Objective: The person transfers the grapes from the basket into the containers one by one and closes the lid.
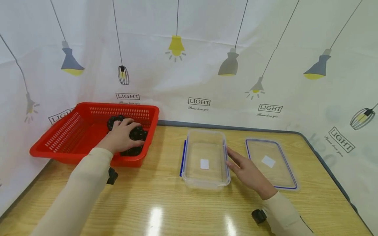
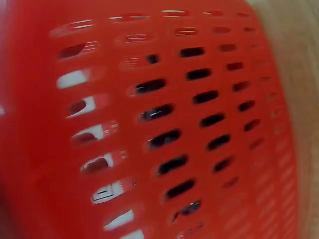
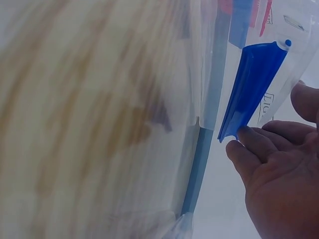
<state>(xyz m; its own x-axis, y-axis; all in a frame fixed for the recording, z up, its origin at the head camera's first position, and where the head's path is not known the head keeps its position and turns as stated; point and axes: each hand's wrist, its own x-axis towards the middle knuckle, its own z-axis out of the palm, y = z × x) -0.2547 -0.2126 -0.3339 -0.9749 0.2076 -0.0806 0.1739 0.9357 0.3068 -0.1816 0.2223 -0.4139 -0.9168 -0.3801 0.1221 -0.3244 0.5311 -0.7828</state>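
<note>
My left hand (image 1: 118, 137) reaches into the red plastic basket (image 1: 65, 155), its bent fingers and thumb spread around a glossy black cluster of rounded pieces (image 1: 138, 133). More black pieces (image 1: 111, 121) lie behind that hand. Through the slots of the basket wall (image 2: 174, 117) only dark patches show in the left wrist view; the hand itself is hidden there. My right hand (image 1: 246, 169) rests with extended fingers against the right side of a clear, lidless container (image 1: 206, 183). In the right wrist view, its fingertips touch the container's raised blue latch flap (image 3: 254, 84).
A clear lid with a blue seal (image 1: 270, 170) lies flat to the right of the container. Another blue latch (image 1: 183, 159) hangs at the container's left side. A white printed curtain (image 1: 200, 78) stands behind the wooden table (image 1: 177, 209).
</note>
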